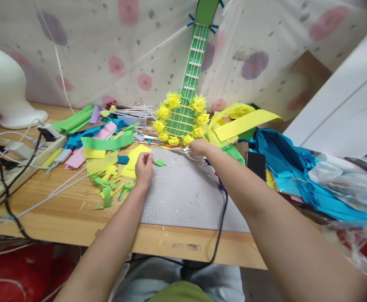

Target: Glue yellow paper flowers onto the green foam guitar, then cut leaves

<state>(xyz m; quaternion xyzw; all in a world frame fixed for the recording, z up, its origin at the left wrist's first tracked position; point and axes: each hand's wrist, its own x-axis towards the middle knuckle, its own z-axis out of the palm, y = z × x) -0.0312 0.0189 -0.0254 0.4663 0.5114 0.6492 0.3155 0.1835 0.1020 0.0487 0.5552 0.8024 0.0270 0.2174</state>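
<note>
My left hand is closed in a pinch above the left edge of the grey cutting mat. A small green paper leaf sticks out to the right of its fingertips. At the mat's back edge, my right hand is closed at the handles of a pair of scissors, whose blades point left; the hand hides part of the grip. Just behind stands a green paper guitar with white strings, its body ringed by yellow paper flowers, leaning against the curtained wall.
Yellow and green paper scraps cover the table left of the mat. A power strip and white foam head stand far left. On the right lie a phone, blue crepe paper and a black cable over the edge.
</note>
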